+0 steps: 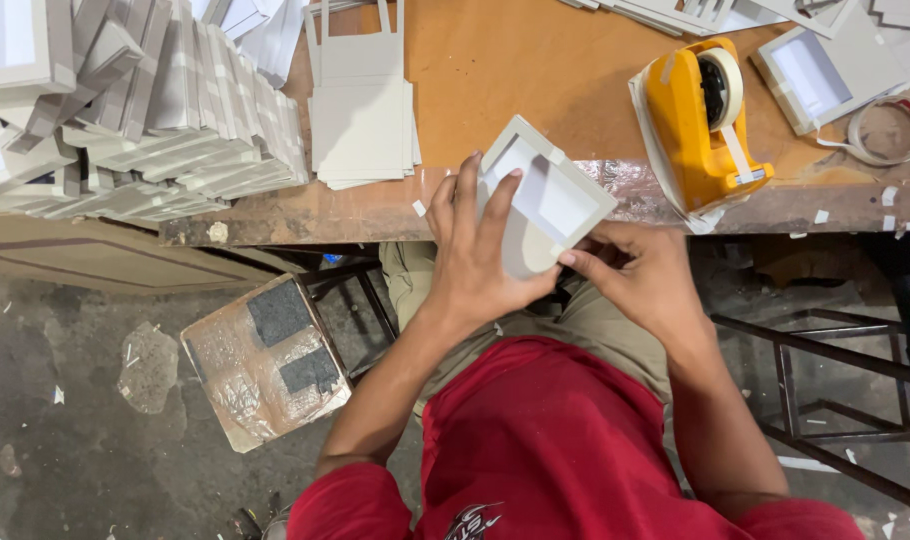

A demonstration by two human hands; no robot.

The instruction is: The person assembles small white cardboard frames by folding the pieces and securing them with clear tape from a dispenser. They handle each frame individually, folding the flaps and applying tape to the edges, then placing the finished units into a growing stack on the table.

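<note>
A small shallow grey cardboard box with a white inside is held over my lap at the table's front edge. My left hand grips its left side, fingers spread over the rim and back. My right hand pinches its lower right corner from below. A yellow tape dispenser stands on the table just right of the box. A flat stack of grey card blanks lies on the table to the left of the box.
A big heap of folded grey box parts fills the table's left end. Another finished box and a tape roll lie at the right. A wrapped stool stands on the floor at left, a metal frame at right.
</note>
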